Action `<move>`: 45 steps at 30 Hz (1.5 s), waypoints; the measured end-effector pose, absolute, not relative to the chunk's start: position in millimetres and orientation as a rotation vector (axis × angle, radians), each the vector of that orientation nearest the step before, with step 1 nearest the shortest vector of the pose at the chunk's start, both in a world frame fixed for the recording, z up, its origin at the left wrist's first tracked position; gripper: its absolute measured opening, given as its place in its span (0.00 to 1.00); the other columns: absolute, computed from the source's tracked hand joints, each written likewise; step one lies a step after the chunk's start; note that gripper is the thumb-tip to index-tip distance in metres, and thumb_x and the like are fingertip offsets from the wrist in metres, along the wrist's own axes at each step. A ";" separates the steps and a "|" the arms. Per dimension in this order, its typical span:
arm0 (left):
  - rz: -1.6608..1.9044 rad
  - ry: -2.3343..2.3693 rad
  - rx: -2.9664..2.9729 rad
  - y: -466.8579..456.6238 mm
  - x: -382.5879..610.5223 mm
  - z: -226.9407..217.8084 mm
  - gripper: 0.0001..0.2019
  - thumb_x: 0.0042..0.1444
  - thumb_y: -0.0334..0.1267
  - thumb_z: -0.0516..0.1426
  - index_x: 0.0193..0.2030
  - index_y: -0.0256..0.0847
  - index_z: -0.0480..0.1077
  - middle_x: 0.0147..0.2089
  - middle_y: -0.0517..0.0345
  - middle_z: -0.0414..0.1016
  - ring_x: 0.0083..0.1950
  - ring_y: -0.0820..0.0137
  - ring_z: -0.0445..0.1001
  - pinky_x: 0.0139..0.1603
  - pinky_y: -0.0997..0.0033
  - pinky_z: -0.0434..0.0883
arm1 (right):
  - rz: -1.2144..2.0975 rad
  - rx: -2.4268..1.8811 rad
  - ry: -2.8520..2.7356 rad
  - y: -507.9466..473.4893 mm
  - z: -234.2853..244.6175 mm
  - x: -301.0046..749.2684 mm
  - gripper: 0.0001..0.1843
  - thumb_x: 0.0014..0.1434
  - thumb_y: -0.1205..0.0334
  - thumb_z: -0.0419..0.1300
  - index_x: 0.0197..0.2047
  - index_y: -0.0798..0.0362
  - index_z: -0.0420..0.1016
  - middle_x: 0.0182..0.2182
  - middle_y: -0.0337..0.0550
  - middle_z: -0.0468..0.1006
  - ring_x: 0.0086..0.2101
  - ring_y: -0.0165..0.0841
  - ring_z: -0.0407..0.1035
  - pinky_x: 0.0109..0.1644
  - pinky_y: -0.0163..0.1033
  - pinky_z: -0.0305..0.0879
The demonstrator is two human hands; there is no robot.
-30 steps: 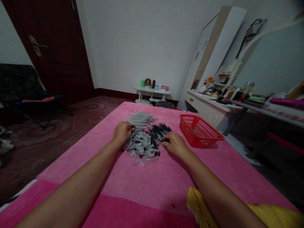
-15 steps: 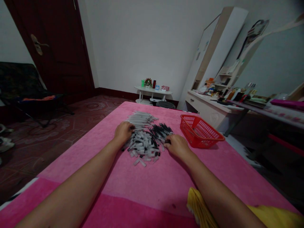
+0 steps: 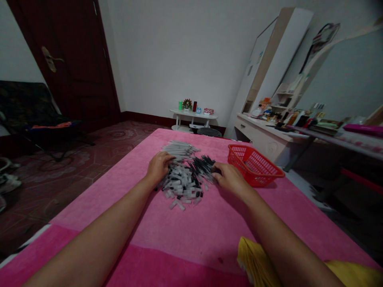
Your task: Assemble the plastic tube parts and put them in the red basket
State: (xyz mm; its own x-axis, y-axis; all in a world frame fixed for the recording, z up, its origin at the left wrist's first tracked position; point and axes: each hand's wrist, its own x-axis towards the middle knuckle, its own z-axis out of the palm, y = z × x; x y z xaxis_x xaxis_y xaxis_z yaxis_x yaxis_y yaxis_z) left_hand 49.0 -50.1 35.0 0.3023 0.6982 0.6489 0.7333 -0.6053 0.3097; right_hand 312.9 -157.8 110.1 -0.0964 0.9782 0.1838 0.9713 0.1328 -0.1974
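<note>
On the pink cloth (image 3: 191, 235) lies a heap of small parts: pale tubes (image 3: 178, 149) at the back left, black thin refills (image 3: 202, 163) at the back right, short clear-and-black caps (image 3: 182, 187) in front. My left hand (image 3: 158, 167) rests curled at the heap's left edge, fingers pinched on the pale tubes. My right hand (image 3: 230, 177) sits at the heap's right edge, fingertips closed on the black refills. What exactly each hand grips is too small to name.
A red plastic basket (image 3: 254, 165) stands just right of my right hand. Yellow cloth (image 3: 254, 259) lies at the near right. Beyond are a white side table (image 3: 193, 116), a cluttered dresser (image 3: 269, 131), a dark door (image 3: 74, 59) and a folding chair (image 3: 36, 115).
My right hand has slid up and to the right along the heap toward the black refills. My left hand has shifted slightly toward the pale tubes.
</note>
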 end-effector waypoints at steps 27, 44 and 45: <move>-1.250 -1.258 -2.579 -61.8 54.7 42.9 0.17 0.55 0.28 0.49 0.44 0.42 0.77 0.40 0.52 0.73 0.45 0.64 0.69 0.46 0.66 0.68 | 0.071 -1.875 -2.140 -155.9 107.4 317.7 0.12 0.55 0.67 0.56 0.41 0.50 0.77 0.38 0.43 0.80 0.40 0.34 0.72 0.38 0.33 0.57; -1.014 -1.133 -2.592 -70.1 62.2 49.1 0.20 0.52 0.23 0.49 0.44 0.43 0.77 0.41 0.52 0.74 0.44 0.64 0.68 0.46 0.65 0.66 | -0.100 -1.851 -2.156 -157.9 113.8 316.1 0.14 0.56 0.67 0.57 0.43 0.49 0.79 0.42 0.43 0.80 0.44 0.36 0.71 0.45 0.35 0.60; -0.986 -1.110 -2.602 -71.5 63.8 49.8 0.21 0.50 0.22 0.49 0.45 0.43 0.76 0.41 0.52 0.74 0.44 0.64 0.68 0.46 0.64 0.66 | -0.101 -1.837 -2.153 -157.8 114.4 315.7 0.14 0.56 0.66 0.57 0.43 0.49 0.79 0.41 0.42 0.80 0.43 0.36 0.71 0.45 0.35 0.60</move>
State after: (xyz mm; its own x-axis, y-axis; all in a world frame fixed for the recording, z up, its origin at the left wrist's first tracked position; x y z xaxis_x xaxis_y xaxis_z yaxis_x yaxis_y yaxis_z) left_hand 63.8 -71.5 49.8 0.5114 0.5924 0.6225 0.6879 -0.7164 0.1165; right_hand 315.7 -157.8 114.4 -0.1309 0.9519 0.2769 0.9736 0.1761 -0.1452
